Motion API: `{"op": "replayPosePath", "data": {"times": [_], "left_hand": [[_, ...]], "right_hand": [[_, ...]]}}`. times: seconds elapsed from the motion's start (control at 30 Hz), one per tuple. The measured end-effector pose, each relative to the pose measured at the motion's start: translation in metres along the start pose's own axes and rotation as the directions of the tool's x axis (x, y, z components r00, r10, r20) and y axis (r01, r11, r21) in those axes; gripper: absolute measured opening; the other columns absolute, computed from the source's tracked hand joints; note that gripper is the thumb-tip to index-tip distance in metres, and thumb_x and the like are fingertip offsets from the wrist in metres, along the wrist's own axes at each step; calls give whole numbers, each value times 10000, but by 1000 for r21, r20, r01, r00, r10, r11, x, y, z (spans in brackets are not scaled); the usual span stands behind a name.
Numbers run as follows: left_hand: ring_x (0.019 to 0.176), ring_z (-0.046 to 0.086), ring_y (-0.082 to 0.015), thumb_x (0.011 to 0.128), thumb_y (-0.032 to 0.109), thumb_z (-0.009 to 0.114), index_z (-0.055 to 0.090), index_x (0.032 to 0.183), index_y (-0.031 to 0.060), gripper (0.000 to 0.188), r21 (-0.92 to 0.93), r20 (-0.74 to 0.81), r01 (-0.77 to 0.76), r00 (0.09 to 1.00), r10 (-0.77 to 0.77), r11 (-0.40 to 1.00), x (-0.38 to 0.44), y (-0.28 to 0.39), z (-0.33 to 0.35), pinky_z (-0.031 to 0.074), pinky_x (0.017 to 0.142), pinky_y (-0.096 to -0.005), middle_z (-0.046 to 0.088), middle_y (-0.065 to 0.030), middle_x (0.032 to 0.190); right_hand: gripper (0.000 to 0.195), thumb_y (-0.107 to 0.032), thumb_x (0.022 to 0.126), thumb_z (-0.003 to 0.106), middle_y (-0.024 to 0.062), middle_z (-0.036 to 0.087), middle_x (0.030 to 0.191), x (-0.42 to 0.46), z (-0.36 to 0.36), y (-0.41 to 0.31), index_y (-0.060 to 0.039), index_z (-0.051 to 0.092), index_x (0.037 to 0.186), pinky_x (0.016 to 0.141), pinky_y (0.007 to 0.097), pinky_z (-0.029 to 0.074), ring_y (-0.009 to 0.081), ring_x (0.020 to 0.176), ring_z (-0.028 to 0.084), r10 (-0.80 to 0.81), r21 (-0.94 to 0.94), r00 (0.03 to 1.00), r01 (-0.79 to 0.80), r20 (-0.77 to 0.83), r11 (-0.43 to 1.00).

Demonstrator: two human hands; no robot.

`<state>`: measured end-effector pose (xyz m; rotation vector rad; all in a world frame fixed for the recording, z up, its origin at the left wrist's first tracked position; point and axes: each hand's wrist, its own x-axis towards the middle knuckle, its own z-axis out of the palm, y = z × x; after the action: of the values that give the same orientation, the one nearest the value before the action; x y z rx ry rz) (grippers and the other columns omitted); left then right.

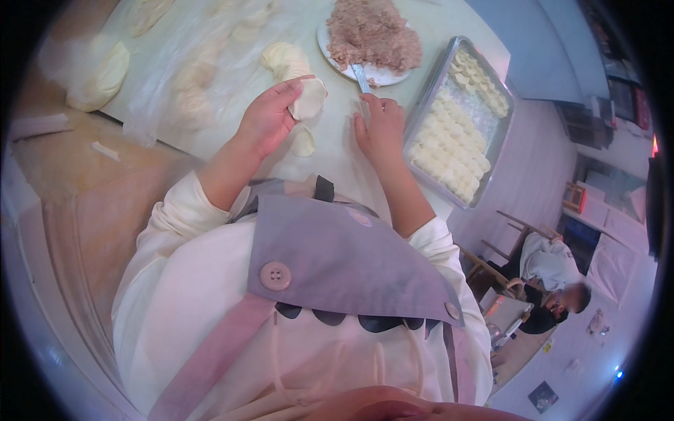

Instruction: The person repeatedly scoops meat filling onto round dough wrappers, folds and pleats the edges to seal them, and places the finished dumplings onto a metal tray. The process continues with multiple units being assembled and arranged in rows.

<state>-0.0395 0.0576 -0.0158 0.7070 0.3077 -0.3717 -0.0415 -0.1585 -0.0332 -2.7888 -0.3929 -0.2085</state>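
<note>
My left hand (pixel 274 113) pinches a round dough wrapper (pixel 309 99) between thumb and fingers, above the work table. Just beyond it lies a row of overlapping dough wrappers (pixel 287 59), and one loose wrapper (pixel 303 141) rests on the table below the hand. My right hand (pixel 383 123) grips a flat metal spatula (pixel 361 78), whose blade tip touches the edge of the minced meat filling (pixel 371 34). That filling is heaped on a white plate (pixel 387 79); the spatula's handle is mostly hidden in my fingers.
A metal tray (pixel 409 138) of shaped dumplings (pixel 447 144) stands at the table's right edge. Clear plastic sheeting (pixel 174 89) covers dough on the left, near a large dough piece (pixel 100 79). A person (pixel 550 263) sits farther off at right, by wooden chairs.
</note>
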Motion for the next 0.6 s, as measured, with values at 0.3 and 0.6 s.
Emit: {"op": "replayPosePath", "data": {"times": [0.3,0.6], "left_hand": [[1020,599,-273,975,160,411,443,1200,-101,346,9,-60,137,989,-136,991,6,-7,-7,503,885,-367,576,-196,1132],[965,609,-255,983,157,379,457,1144,-101,313,155,-65,242,970,-234,958,36,-38,-4,511,854,-365,593,-177,1070]], "right_hand": [[367,-155,930,445,168,522,1037,7,7,11,-218,443,1292,735,457,474,365,889,579,299,51,909,-327,290,944],[409,-71,833,504,98,541,882,41,-14,16,-224,560,1208,619,395,491,294,723,605,41,-82,971,-23,236,996]]}}
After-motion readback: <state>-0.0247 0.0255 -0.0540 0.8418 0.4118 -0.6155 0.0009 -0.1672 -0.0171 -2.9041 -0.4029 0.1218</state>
